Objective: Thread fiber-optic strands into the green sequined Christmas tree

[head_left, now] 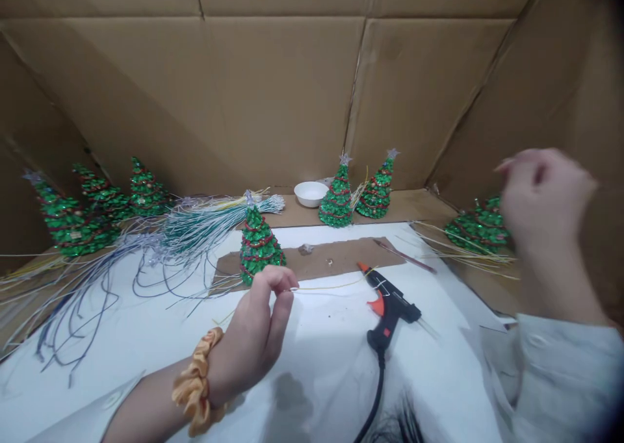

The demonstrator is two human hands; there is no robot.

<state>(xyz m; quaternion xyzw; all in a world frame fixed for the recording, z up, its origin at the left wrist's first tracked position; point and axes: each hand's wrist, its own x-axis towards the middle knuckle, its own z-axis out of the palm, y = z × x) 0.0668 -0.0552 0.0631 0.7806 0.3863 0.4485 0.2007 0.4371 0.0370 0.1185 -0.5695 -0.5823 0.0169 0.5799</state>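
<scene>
Above white paper [322, 358], left hand [253, 332] pinching thin wire [331, 287], right hand [546, 202] raised, loosely curled

Glue gun [390, 310] lies on the paper sheet [312, 345], just before the right end of the cardboard strip [336, 256]; a miniature tree [258, 248] stands on that strip's left end, with a wire bundle [214, 225] behind and left of it. Farther back on the cardboard shelf [404, 206] sit a bowl [311, 193] and two trees [353, 193] to its right, three trees [102, 199] stand far left, and one tree [480, 232] stands far right, all before the cardboard wall [195, 92].
</scene>
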